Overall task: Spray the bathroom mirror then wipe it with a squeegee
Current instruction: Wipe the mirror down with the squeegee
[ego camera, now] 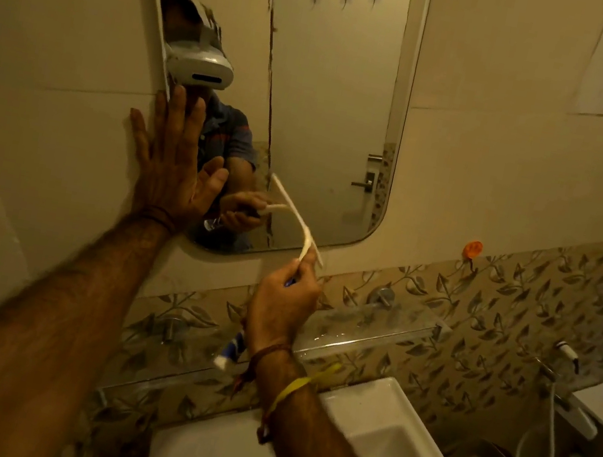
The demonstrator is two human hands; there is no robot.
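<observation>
Head view shows the left hand [170, 161] flat and spread, palm pressed across the mirror's [333, 105] left edge and the wall tile beside it. Lower right, the right hand [280, 305] grips the squeegee [296, 213] by its handle, its white blade lying slantwise on the mirror's bottom edge, above the glass shelf [374, 330] and white sink [378, 423].

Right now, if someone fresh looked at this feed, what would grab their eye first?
Probably the left hand pressed flat, fingers spread, across the mirror's left edge and the wall tile. Next, the right hand near the mirror's bottom edge gripping the white squeegee, its blade slanting up against the lower glass. Below, the white sink fills the bottom middle, with a glass shelf just above it on the leaf-patterned tiles.
</observation>
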